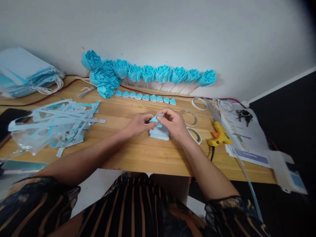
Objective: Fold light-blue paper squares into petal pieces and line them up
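My left hand [138, 124] and my right hand [174, 123] meet over the middle of the wooden table [138, 158]. Both pinch a small light-blue folded piece [156, 119] between fingertips. Just under it lies a small stack of light-blue squares [159, 133]. A row of several folded blue petals [145, 96] lies farther back. Behind them, several blue fabric flowers on sticks [148, 74] lean against the white wall.
A pile of cut blue strips and clear plastic [53, 120] lies at left, a stack of blue masks [23, 74] at far left. Three tape rolls [189, 118] and a yellow glue gun [219, 135] sit to the right, with papers and keys [243, 115] beyond.
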Tool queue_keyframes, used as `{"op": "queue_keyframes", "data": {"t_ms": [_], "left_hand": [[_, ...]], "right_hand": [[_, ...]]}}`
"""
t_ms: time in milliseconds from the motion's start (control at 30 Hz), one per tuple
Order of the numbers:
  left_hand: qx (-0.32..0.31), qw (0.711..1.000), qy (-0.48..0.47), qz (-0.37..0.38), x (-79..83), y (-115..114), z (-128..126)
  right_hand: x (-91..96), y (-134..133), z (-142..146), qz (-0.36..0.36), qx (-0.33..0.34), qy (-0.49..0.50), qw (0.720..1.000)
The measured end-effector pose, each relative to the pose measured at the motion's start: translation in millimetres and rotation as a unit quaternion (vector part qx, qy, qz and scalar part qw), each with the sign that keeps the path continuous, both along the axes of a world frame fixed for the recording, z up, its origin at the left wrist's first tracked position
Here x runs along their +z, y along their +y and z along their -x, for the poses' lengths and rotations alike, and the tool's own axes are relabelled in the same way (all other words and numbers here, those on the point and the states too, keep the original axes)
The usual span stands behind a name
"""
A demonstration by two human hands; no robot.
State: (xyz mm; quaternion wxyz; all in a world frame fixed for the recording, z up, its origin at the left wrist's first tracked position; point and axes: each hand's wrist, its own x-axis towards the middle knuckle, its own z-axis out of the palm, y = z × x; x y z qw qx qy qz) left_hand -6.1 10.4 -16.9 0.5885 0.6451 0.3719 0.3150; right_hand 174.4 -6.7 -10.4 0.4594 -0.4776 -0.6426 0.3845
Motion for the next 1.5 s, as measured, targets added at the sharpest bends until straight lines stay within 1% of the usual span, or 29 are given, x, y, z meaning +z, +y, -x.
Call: {"op": "queue_keyframes", "data": {"t_ms": [100,200,333,400,433,500,600,700,800,867,967,1133,1367,1500], "left_hand": [[-0.006,0.999,-0.017,0.043,1.1,1.4,-0.2],[-0.007,0.995,-0.043,0.084,2.4,2.7,0.3],[0.005,0.994,-0.056,0.090,2.1,2.8,1.1],[0.004,0.994,-0.059,0.087,1.2,3.0,1.3],[0.003,0.995,-0.061,0.085,0.9,3.2,1.4],[0.005,0.995,-0.062,0.082,0.5,4.0,1.4],[0.007,0.996,-0.051,0.070,1.5,4.5,1.1],[0.005,0.998,-0.026,0.054,2.6,3.0,0.3],[0.004,0.999,-0.006,0.035,1.9,0.6,-0.6],[-0.003,1.000,0.003,0.018,0.7,-0.4,-1.0],[-0.012,1.000,0.007,0.014,-0.2,-0.5,-1.2],[-0.012,0.999,-0.007,0.041,1.5,1.3,-0.5],[-0.026,0.997,-0.028,0.069,2.9,3.7,1.1],[-0.029,0.996,-0.041,0.072,3.0,4.0,2.2]], "right_hand": [[1.6,-0.4,-1.8,-0.031,-0.011,-0.022,0.999],[3.7,0.0,-4.0,-0.109,-0.008,-0.064,0.992],[5.1,1.3,-6.9,-0.227,0.008,-0.134,0.964],[5.5,1.2,-7.8,-0.253,0.018,-0.152,0.955],[5.8,1.0,-8.2,-0.253,0.022,-0.154,0.955],[6.3,0.5,-8.6,-0.218,0.022,-0.140,0.966],[5.3,1.3,-9.2,-0.101,0.020,-0.071,0.992],[1.5,3.8,-9.3,0.005,0.035,-0.012,0.999],[-2.7,5.3,-8.5,0.061,0.043,0.002,0.997],[-3.9,4.9,-7.5,0.066,0.038,-0.004,0.997],[-2.2,3.0,-5.3,0.027,0.017,-0.030,0.999],[5.0,-0.9,-1.3,-0.064,-0.019,-0.097,0.993],[5.2,-1.3,-3.0,-0.209,0.002,-0.156,0.965],[3.9,0.5,-5.8,-0.236,0.007,-0.185,0.954]]}}
